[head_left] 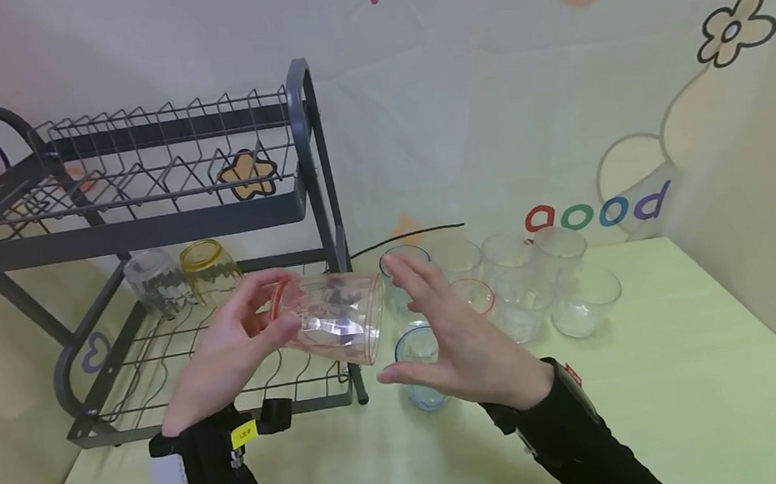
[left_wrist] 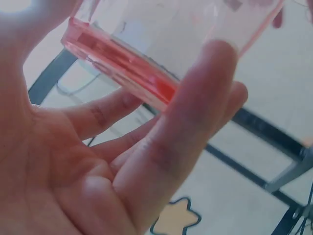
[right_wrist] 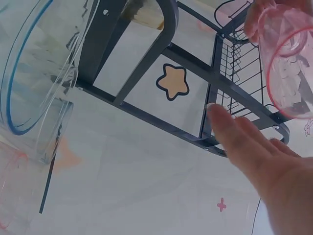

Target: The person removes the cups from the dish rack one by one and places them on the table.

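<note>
A pink-tinted drinking glass [head_left: 335,318] lies sideways in the air in front of the dish rack. My left hand [head_left: 228,345] grips it by its base end, thumb on the near side and fingers behind; the left wrist view shows the thick pink base [left_wrist: 132,68] between thumb and fingers. To the right of its mouth, my right hand [head_left: 457,329] is spread with thumb and fingers apart, touching nothing. In the right wrist view, a gap separates the right hand's fingers [right_wrist: 234,132] from the pink rim. Just behind that hand stands a blue-rimmed glass [head_left: 424,396].
A dark two-tier dish rack [head_left: 118,237] stands at left; on its lower tier a clear glass [head_left: 160,286] and a yellow glass [head_left: 210,272] sit upside down. Several glasses [head_left: 517,291] cluster on the pale green table [head_left: 692,368] at right. A patterned cloth [head_left: 473,107] hangs behind.
</note>
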The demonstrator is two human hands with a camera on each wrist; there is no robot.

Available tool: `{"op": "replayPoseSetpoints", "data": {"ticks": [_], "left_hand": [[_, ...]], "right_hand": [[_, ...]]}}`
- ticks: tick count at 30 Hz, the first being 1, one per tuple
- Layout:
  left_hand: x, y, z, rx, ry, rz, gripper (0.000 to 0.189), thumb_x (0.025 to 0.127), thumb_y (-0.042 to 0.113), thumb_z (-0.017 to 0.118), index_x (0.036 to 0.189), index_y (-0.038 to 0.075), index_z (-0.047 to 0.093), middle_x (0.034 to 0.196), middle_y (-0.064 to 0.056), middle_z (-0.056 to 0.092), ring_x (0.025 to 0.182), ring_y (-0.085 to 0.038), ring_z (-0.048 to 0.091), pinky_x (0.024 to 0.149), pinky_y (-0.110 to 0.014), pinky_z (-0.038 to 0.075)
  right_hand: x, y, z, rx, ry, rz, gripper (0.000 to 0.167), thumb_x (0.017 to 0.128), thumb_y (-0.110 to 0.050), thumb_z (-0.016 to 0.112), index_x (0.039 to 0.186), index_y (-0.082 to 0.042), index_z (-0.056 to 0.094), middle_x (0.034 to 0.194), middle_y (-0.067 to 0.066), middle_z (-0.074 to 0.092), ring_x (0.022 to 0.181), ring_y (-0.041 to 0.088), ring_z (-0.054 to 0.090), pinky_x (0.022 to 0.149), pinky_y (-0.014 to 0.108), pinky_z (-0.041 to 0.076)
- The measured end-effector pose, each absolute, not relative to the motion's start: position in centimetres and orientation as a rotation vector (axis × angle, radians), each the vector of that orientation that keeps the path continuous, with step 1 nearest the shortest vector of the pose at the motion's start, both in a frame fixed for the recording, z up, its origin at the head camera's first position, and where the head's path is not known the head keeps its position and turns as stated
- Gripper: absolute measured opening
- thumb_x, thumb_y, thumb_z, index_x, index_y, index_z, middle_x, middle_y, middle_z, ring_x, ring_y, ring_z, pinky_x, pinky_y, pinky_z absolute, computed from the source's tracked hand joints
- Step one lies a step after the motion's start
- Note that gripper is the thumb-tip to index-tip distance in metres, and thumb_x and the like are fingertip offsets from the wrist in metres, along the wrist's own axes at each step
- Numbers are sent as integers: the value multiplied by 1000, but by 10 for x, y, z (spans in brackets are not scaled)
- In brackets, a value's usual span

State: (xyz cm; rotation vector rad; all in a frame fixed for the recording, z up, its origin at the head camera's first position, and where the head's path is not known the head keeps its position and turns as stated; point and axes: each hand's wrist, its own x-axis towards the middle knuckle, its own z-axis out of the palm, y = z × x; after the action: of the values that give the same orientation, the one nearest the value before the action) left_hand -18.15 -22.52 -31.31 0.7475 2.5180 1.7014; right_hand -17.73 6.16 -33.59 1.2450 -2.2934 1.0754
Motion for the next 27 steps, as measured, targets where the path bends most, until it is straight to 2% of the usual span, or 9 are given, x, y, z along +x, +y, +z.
{"op": "replayPoseSetpoints", "data": {"ticks": [6,11,15,20,27], "left_hand": [[-183,-209,-310,758,2444,1727,51,98,29,59,142,12,40,138,-13,48,107,-31,63,88,-42,53],[-186,-195,-312,761,2339,1766,55,99,32,59,143,10,36,141,-14,44,110,-31,62,87,-41,54],[-189,-186,-314,768,2277,1776,58,98,41,58,143,12,36,138,-16,44,110,-32,61,84,-40,56],[-190,-179,-316,783,2238,1747,59,98,46,56,143,13,36,135,-18,45,109,-34,60,83,-40,56],[-188,-171,-317,801,2344,1668,59,101,43,52,152,22,31,144,-7,43,118,-28,57,93,-43,51]], "right_hand": [[-174,62,-330,1274,-2140,1208,105,72,-18,90,154,-13,24,154,11,18,133,27,37,89,35,53],[-173,65,-329,1287,-2076,1249,94,74,-16,88,150,-10,33,152,14,23,129,30,43,86,35,55],[-175,67,-327,1302,-2035,1263,84,78,-18,84,147,-4,37,147,15,32,125,29,45,83,34,56],[-176,72,-324,1309,-2021,1275,78,82,-23,80,146,-6,39,143,13,36,123,27,46,83,35,56],[-171,79,-318,1175,-2050,1103,79,70,-14,85,140,-7,49,135,12,44,117,25,49,74,31,57]]}}
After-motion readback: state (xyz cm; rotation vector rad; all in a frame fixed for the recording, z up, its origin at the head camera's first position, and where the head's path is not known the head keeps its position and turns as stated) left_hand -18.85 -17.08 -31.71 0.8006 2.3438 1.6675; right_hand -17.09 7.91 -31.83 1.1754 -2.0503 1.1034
